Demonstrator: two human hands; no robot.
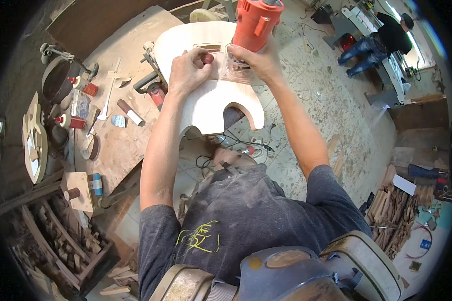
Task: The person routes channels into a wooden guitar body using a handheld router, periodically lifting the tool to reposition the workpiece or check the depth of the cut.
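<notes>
A pale wooden guitar body (pixel 206 103) with a curved horn lies flat at the workbench's edge. On top of it stands an orange router (pixel 256 25), upright, its clear base plate against a template over the wood. My right hand (pixel 258 60) is closed around the router's lower part, thumb toward the base. My left hand (pixel 188 72) is closed on a reddish round knob (pixel 207 58) at the left side of the base. A rectangular slot (pixel 213 48) shows in the body between my hands. The router's bit is too small to make out.
On the dusty workbench (pixel 120 150) at left lie glue bottles (pixel 87 86), a red clamp (pixel 156 94) and a brush-like roll (pixel 130 112). Cables (pixel 261 145) trail below the guitar body. Wood offcuts (pixel 397 210) are stacked at right. Another person (pixel 381 37) bends over a machine at the far right.
</notes>
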